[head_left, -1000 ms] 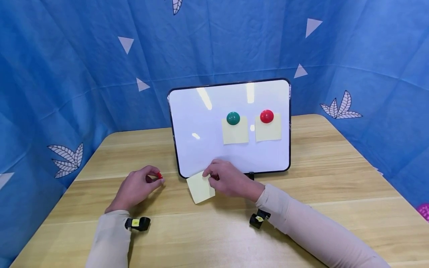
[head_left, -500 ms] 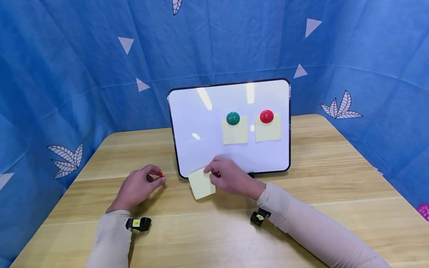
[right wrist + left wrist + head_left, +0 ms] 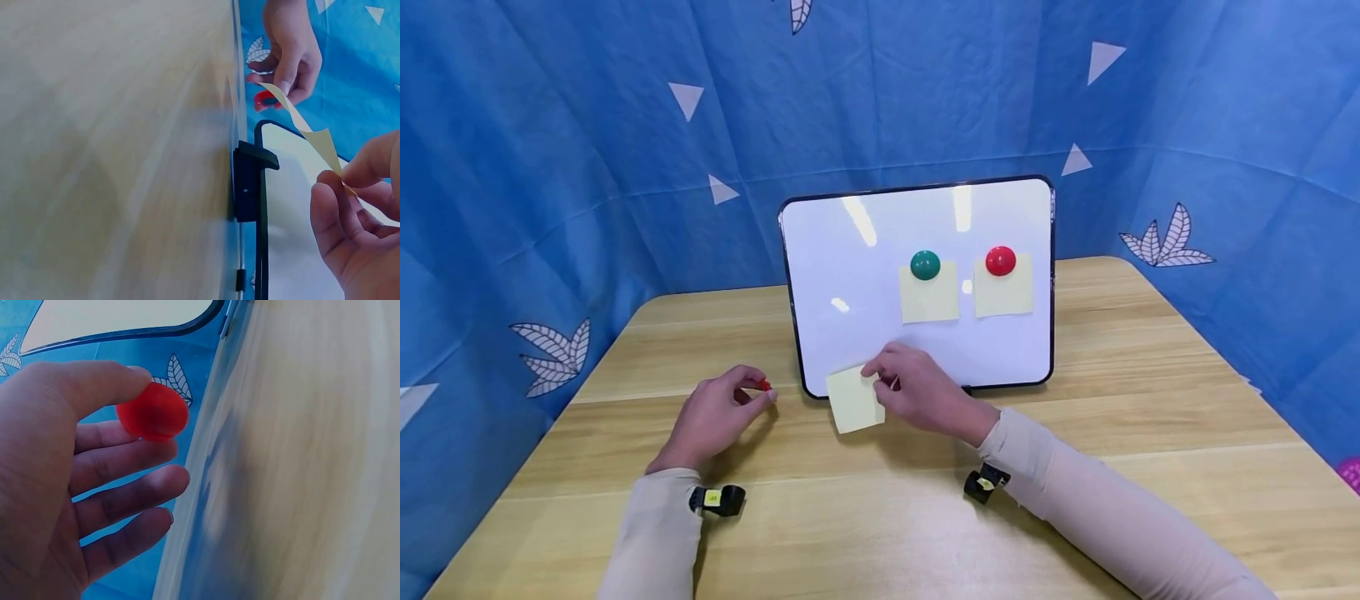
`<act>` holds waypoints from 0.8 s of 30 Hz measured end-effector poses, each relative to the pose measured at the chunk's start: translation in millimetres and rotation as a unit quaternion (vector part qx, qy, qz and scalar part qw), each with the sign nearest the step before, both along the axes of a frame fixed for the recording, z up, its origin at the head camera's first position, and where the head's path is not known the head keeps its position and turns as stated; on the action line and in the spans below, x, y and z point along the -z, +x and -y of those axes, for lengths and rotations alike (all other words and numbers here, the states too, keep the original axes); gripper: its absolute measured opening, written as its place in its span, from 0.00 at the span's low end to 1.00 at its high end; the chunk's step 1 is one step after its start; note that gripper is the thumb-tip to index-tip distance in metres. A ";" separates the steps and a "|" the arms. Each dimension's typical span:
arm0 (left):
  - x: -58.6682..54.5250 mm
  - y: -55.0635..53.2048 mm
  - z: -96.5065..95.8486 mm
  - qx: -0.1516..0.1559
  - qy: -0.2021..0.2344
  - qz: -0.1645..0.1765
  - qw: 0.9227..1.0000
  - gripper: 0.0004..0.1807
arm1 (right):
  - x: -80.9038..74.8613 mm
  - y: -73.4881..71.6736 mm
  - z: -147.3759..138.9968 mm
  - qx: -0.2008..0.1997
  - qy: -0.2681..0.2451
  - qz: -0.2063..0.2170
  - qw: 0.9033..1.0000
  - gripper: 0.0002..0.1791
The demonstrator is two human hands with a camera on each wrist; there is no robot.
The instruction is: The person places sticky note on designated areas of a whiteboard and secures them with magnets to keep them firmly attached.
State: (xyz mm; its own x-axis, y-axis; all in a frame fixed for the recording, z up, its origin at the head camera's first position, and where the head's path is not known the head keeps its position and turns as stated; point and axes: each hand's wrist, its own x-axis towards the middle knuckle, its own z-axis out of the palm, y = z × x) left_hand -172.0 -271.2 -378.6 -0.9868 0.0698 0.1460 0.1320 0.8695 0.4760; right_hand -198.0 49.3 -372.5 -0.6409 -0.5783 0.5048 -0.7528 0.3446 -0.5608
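Observation:
Between thumb and fingers, my left hand (image 3: 715,417) pinches a round red magnet (image 3: 153,411), held a little above the table left of the whiteboard. My right hand (image 3: 921,387) pinches a pale yellow sticky note (image 3: 855,402) by its upper right edge, at the board's lower left edge. Seen edge-on in the right wrist view, the sheet curls slightly. On the whiteboard (image 3: 850,250), a green magnet (image 3: 925,265) sits on the top of one yellow note (image 3: 930,302), and another red magnet (image 3: 1001,261) on a second note (image 3: 1004,297) to its right.
The whiteboard leans upright on the wooden table (image 3: 880,533), with a black stand clip (image 3: 250,181) at its lower edge. A blue patterned curtain (image 3: 880,100) hangs behind and at both sides. A pink object (image 3: 1351,472) shows at the far right.
My right hand has lifted the sticky note slightly up and to the right, and the note now hangs straighter. My left hand, still pinching the red magnet, has barely shifted.

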 end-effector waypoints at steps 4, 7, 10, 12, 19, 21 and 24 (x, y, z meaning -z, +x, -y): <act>-0.4 0.0 -2.9 0.006 0.008 -0.001 1.000 0.22 | -1.1 -0.9 -1.9 0.006 -0.007 -0.002 1.000 0.12; -0.8 0.7 -4.1 0.010 0.009 -0.005 1.000 0.23 | -1.8 -1.5 -2.6 0.007 -0.013 -0.001 1.000 0.11; -0.4 1.1 -4.7 0.014 0.010 -0.010 1.000 0.24 | -2.1 -2.1 -2.7 0.011 -0.016 0.002 1.000 0.12; 0.0 1.0 -5.5 0.014 0.011 -0.013 1.000 0.24 | -2.4 -2.3 -2.7 0.014 -0.017 0.005 1.000 0.12; 0.4 0.3 -9.7 0.011 0.014 -0.025 1.000 0.24 | -4.3 -3.1 -3.9 0.024 -0.017 0.014 0.999 0.13; -0.1 0.3 -10.7 0.011 0.016 -0.033 0.999 0.24 | -4.5 -3.7 -4.4 0.025 -0.020 0.010 0.999 0.13; -1.2 0.8 -12.4 0.011 0.018 -0.047 0.999 0.25 | -5.1 -4.2 -5.4 0.028 -0.027 0.003 0.999 0.13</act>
State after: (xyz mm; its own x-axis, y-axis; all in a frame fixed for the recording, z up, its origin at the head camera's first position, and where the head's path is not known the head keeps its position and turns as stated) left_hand -171.2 -258.8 -377.4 -0.9671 0.0844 0.2401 0.1962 0.8483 0.4918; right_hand -202.1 54.7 -367.4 -0.6753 -0.5132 0.5297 -0.7291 0.3562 -0.5843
